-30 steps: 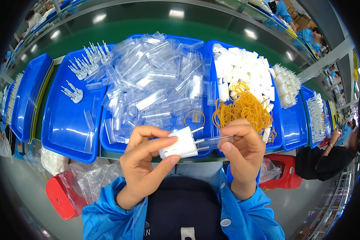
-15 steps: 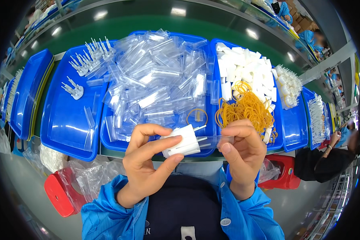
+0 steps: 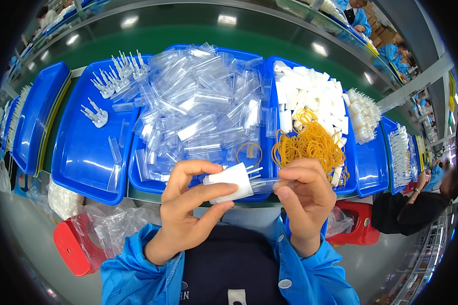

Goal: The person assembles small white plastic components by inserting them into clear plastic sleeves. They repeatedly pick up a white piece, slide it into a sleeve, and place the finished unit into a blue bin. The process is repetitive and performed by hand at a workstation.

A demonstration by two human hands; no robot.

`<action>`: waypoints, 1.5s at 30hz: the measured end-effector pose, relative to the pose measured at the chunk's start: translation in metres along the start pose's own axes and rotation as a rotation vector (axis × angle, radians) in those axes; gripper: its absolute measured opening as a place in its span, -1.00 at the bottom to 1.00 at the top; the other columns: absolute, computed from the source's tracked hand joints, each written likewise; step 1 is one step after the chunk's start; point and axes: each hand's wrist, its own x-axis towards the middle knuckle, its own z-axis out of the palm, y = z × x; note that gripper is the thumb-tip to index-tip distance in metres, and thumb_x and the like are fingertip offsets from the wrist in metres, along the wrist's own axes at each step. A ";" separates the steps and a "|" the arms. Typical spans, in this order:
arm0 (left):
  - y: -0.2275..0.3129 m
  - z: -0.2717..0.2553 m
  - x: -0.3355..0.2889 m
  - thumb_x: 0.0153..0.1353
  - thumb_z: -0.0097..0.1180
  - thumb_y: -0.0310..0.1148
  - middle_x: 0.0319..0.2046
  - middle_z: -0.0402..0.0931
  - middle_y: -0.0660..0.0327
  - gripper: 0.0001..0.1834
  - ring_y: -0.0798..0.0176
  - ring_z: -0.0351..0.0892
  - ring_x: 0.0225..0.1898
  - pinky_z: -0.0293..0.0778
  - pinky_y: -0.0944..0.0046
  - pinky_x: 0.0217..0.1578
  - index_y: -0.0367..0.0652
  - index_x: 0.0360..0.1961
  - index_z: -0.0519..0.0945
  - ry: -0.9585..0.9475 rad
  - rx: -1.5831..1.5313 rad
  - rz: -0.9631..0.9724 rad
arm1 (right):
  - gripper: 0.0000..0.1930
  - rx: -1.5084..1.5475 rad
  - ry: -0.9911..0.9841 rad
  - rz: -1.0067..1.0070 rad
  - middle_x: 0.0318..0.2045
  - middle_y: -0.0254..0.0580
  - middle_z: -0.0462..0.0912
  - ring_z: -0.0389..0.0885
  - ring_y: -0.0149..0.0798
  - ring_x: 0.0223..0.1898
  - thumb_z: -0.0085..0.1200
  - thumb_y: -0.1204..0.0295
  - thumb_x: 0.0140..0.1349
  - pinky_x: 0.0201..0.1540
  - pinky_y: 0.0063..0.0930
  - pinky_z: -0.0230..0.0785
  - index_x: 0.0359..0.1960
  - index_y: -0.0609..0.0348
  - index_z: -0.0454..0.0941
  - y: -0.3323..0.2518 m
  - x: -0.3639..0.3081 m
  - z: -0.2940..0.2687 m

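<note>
My left hand [image 3: 192, 206] is closed around a white plastic piece [image 3: 231, 179], held sideways between thumb and fingers above the near edge of the trays. Thin white prongs stick out of its right end. Between thumb and fingertips, my right hand [image 3: 306, 195] pinches a clear plastic sleeve [image 3: 263, 185]. The sleeve's left end meets the white piece at its lower prongs; how far it covers them is hard to make out. Just behind the hands, a single rubber band [image 3: 249, 153] lies by a heap of clear sleeves [image 3: 198, 104].
A tray at right holds white pieces [image 3: 310, 86] and a pile of rubber bands [image 3: 310, 146]. Pronged white parts [image 3: 95, 113] stand in the left blue tray [image 3: 81, 173]. Red stools [image 3: 74, 246] flank me. Co-workers sit at right and beyond the green belt [image 3: 188, 30].
The clear sleeve and my right hand have shifted slightly left, bringing the sleeve closer against the white piece. My left hand has turned the piece a little.
</note>
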 end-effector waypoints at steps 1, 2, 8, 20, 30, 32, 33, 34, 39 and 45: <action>-0.001 0.001 -0.001 -0.09 0.35 -0.59 -0.04 0.38 0.01 -0.69 0.10 0.47 -0.01 0.40 0.20 0.01 -0.27 -0.23 0.68 0.002 -0.022 -0.004 | -0.77 0.038 -0.026 0.031 -0.17 -0.06 0.49 0.54 -0.41 -0.28 0.14 0.71 0.11 -0.24 -0.59 0.39 -0.15 0.44 0.55 0.001 0.002 -0.003; -0.001 0.002 -0.001 -0.09 0.35 -0.60 -0.04 0.37 0.01 -0.69 0.09 0.47 -0.01 0.40 0.20 0.01 -0.27 -0.22 0.67 0.001 -0.042 -0.005 | -0.76 0.076 -0.048 0.059 -0.17 -0.05 0.49 0.54 -0.41 -0.28 0.14 0.71 0.12 -0.24 -0.59 0.38 -0.15 0.44 0.56 0.002 0.003 -0.005; -0.002 0.003 -0.002 -0.08 0.29 -0.65 -0.01 0.34 -0.02 -0.63 0.05 0.44 0.05 0.39 0.16 0.04 -0.31 -0.15 0.65 -0.034 -0.039 -0.012 | -0.79 -0.060 0.023 0.044 -0.18 -0.09 0.52 0.54 -0.43 -0.24 0.10 0.71 0.15 -0.19 -0.58 0.39 -0.15 0.41 0.56 0.002 0.004 0.003; -0.010 0.007 -0.007 -0.08 0.26 -0.73 0.05 0.29 -0.05 -0.52 0.05 0.39 0.11 0.51 0.27 -0.05 -0.41 -0.03 0.58 -0.111 0.047 0.024 | -0.72 -0.074 0.094 -0.047 -0.16 -0.06 0.62 0.59 -0.41 -0.24 0.10 0.69 0.18 -0.12 -0.53 0.45 -0.06 0.41 0.49 0.020 0.012 0.001; -0.014 0.012 -0.009 -0.03 0.26 -0.69 0.07 0.29 -0.05 -0.54 0.06 0.41 0.08 0.55 0.27 -0.07 -0.42 -0.01 0.56 -0.097 0.008 0.047 | -0.74 -0.219 0.177 -0.189 -0.23 -0.03 0.62 0.60 -0.37 -0.32 0.14 0.71 0.10 -0.21 -0.57 0.45 -0.13 0.35 0.57 0.026 0.008 0.005; -0.016 0.012 -0.010 -0.03 0.26 -0.69 0.06 0.29 -0.05 -0.54 0.05 0.42 0.06 0.55 0.27 -0.07 -0.42 -0.01 0.56 -0.089 -0.002 0.063 | -0.69 -0.157 0.119 -0.182 -0.18 -0.02 0.56 0.58 -0.35 -0.28 0.17 0.69 0.08 -0.17 -0.54 0.44 -0.09 0.35 0.55 0.028 0.009 0.000; -0.015 0.013 -0.010 -0.06 0.29 -0.67 0.04 0.33 -0.05 -0.53 0.06 0.44 0.04 0.51 0.24 -0.04 -0.39 -0.03 0.58 -0.063 -0.016 0.049 | -0.64 -0.053 0.064 -0.125 -0.12 -0.02 0.51 0.56 -0.33 -0.23 0.19 0.67 0.08 -0.12 -0.51 0.43 -0.03 0.36 0.51 0.030 0.008 -0.005; -0.012 0.015 -0.011 -0.09 0.33 -0.64 0.01 0.38 -0.04 -0.52 0.06 0.46 0.03 0.47 0.21 -0.02 -0.36 -0.04 0.60 -0.036 -0.030 0.035 | -0.58 0.051 0.009 -0.068 -0.05 -0.02 0.46 0.54 -0.32 -0.17 0.21 0.65 0.07 -0.07 -0.47 0.42 0.02 0.38 0.48 0.032 0.007 -0.007; -0.011 0.020 -0.009 -0.20 0.39 -0.59 -0.07 0.50 -0.03 -0.49 0.05 0.54 -0.06 0.48 0.19 -0.04 -0.32 -0.09 0.64 0.085 0.165 0.118 | -0.10 -0.402 0.090 -0.087 0.01 -0.02 0.26 0.32 -0.11 0.00 0.47 0.31 -0.28 0.01 -0.30 0.28 0.19 0.27 0.31 0.006 0.003 0.024; -0.014 0.020 -0.008 -0.25 0.38 -0.62 -0.11 0.54 -0.03 -0.49 0.00 0.60 -0.12 0.53 0.17 -0.11 -0.36 -0.13 0.64 0.145 0.274 0.243 | 0.01 -0.575 0.041 -0.067 -0.01 -0.04 0.25 0.27 -0.10 -0.02 0.47 0.18 -0.35 0.03 -0.20 0.05 0.24 0.19 0.26 0.005 0.001 0.028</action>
